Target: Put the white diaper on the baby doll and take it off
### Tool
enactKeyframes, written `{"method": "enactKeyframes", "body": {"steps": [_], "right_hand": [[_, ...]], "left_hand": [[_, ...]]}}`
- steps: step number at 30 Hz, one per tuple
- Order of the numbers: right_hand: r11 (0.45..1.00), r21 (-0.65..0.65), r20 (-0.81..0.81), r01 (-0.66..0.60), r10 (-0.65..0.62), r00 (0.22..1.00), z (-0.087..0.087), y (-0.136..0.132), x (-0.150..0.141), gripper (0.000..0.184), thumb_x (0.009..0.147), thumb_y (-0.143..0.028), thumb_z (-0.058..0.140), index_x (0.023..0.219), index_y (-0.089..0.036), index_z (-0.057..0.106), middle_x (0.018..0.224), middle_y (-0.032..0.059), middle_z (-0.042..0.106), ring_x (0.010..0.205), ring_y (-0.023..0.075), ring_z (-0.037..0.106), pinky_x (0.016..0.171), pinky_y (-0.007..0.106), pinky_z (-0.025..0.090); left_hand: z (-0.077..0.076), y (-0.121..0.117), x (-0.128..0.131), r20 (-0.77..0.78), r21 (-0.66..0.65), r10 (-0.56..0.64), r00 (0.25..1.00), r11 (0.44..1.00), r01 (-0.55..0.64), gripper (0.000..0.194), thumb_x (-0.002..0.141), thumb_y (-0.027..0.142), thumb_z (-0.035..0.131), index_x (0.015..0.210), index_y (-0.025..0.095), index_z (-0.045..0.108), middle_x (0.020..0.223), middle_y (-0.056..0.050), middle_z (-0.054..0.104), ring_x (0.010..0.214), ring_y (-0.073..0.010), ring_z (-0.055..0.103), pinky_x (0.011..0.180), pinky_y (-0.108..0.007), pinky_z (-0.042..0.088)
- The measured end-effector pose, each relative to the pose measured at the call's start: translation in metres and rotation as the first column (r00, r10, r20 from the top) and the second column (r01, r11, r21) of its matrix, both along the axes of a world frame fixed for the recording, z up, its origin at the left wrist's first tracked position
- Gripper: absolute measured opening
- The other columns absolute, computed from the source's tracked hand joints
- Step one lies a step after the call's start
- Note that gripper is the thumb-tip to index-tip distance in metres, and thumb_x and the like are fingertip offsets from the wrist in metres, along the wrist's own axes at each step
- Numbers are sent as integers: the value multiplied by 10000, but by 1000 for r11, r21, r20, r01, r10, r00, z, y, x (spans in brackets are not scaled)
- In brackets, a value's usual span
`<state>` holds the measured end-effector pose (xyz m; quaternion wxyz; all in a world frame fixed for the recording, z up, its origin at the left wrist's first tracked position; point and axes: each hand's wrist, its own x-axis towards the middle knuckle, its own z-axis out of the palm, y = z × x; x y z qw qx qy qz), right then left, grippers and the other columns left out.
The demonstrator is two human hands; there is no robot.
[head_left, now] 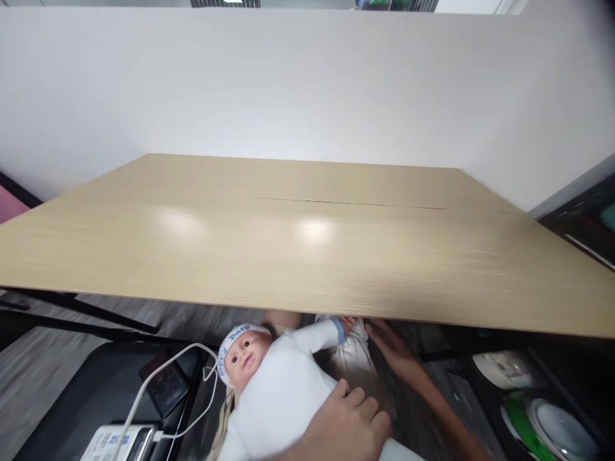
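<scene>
A baby doll (283, 397) in white clothes with blue cuffs and a lettered cap lies face up, tilted, below the table's front edge. My left hand (343, 426) lies across its lower body with curled fingers, gripping the doll there. My right hand (396, 352) reaches in under the table edge from the right. Its visible fingers are stretched out, the tips partly hidden by the tabletop. Close beside them is a crumpled whitish item (355, 349), whose kind I cannot make out. One small arm of the doll stretches towards it.
A wooden table (298, 250) spans the view before a white partition (298, 83). At lower left, a black seat (91, 378) carries a phone (166, 384) and a white device (120, 442) with a cable (144, 390). Right lies a green-rimmed round container (521, 419).
</scene>
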<state>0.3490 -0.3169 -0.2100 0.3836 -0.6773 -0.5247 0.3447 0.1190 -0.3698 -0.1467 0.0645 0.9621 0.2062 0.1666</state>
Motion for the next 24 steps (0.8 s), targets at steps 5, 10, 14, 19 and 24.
{"method": "enactKeyframes", "body": {"steps": [5,10,14,19,24], "right_hand": [[892,31,186,-451,438,879,71,-13,-17,576,1044,-478,600,1589,-293,575,1657,87,563,1559,308,515,1337,531,389],[721,-41,363,-692,656,661,89,13,-60,765,979,-382,698,1691,-303,429,1749,72,437,1624,287,400,1362,489,332],[658,-115,435,-744,706,558,82,43,-93,816,895,-287,723,1666,-261,457,1680,110,529,1546,306,498,1308,460,385],[578,-251,526,-776,755,392,102,46,-126,383,900,-280,645,1271,-203,703,1165,120,813,1036,316,776,860,357,544],[660,-137,520,-739,683,513,134,18,-136,313,865,-225,613,1169,-201,683,1094,101,820,970,290,772,796,322,481]], "left_hand": [[4,-4,-2,21,49,24,999,998,-25,240,1037,321,716,889,198,572,809,31,699,740,-182,607,692,-381,328],[0,-9,-3,52,133,45,998,990,-52,269,1012,331,745,866,203,559,784,35,674,718,-184,589,700,-382,338],[-3,-12,-3,65,173,57,996,983,-68,280,1004,339,748,858,205,550,769,34,653,699,-179,578,697,-374,338],[-5,-16,-3,56,213,84,995,973,-94,277,1008,356,731,852,207,558,729,28,634,662,-179,549,681,-378,347],[15,-31,-5,142,301,75,987,947,-115,236,996,287,715,805,210,601,680,7,606,617,-183,521,613,-376,352]]}}
